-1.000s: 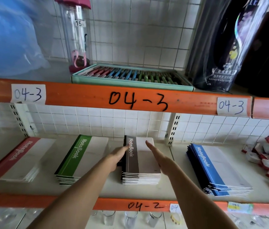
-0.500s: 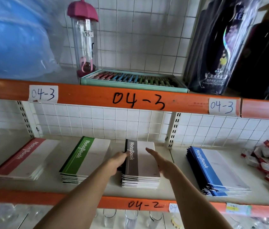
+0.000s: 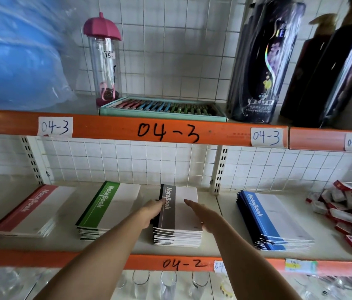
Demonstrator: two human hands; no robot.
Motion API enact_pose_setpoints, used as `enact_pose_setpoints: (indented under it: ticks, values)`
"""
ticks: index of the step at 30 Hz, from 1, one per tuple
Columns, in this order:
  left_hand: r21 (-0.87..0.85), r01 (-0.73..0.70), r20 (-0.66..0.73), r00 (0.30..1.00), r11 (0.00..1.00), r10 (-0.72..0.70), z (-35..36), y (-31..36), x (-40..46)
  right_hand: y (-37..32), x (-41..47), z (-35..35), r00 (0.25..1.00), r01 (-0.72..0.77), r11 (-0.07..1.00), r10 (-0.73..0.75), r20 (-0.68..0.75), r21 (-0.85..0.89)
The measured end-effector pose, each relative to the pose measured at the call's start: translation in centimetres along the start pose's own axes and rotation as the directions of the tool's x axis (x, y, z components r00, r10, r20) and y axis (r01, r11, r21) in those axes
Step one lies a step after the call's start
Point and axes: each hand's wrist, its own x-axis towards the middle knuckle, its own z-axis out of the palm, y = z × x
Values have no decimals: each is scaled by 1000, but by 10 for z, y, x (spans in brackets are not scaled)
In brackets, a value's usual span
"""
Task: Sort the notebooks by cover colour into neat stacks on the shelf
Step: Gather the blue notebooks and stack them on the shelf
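Four notebook stacks lie on the shelf [image 3: 220, 215] marked 04-2: a red stack [image 3: 30, 211] at the left, a green stack [image 3: 108, 208], a dark brown stack [image 3: 178, 219] in the middle and a blue stack [image 3: 270, 221] at the right. My left hand [image 3: 152, 211] presses against the left spine side of the brown stack, fingers reaching along it. My right hand [image 3: 201, 213] lies flat with straight fingers on the stack's right side. The brown stack sits squared between both hands.
Small red and white packets [image 3: 350, 213] are heaped at the shelf's right end. Above, the 04-3 shelf holds a pink-capped clear bottle [image 3: 104, 61], a teal tray of pens [image 3: 162, 109], dark bottles [image 3: 263, 61] and a blue plastic bag [image 3: 15, 50]. Glasses [image 3: 168, 284] stand below.
The view has tilted upward, showing more of the upper shelf. Both hands stay at the sides of the brown stack, the left closing in against its spine edge.
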Motion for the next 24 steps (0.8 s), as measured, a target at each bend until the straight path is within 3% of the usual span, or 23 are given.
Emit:
enact_pose_setpoints:
  ticks: [2, 4, 6, 9, 12, 17, 24]
  values:
    - [69, -79, -78, 993, 995, 84, 1, 4, -7, 1, 3, 1, 990, 25, 992, -42, -132, -126]
    - [260, -162, -165, 964, 952, 209, 1, 8, -12, -2, 2, 1, 971, 48, 940, -122, -203, -339]
    - [417, -187, -206, 934, 889, 293, 0, 13, -21, -6, -4, 5, 948, 102, 858, -237, -213, -503]
    - [443, -229, -162, 931, 867, 329, -7, 20, -30, -15, -7, 13, 911, 204, 737, -384, -151, -644]
    - [423, -274, -114, 930, 864, 350, -16, 25, -38, -24, -9, 26, 893, 288, 685, -445, -71, -669]
    - [482, -353, -62, 899, 802, 434, -20, 38, -48, -24, -18, 26, 887, 275, 682, -451, -95, -678]
    - [638, -480, 144, 842, 602, 520, 2, 73, -55, -30, -45, -5, 872, 188, 736, -430, -233, -651]
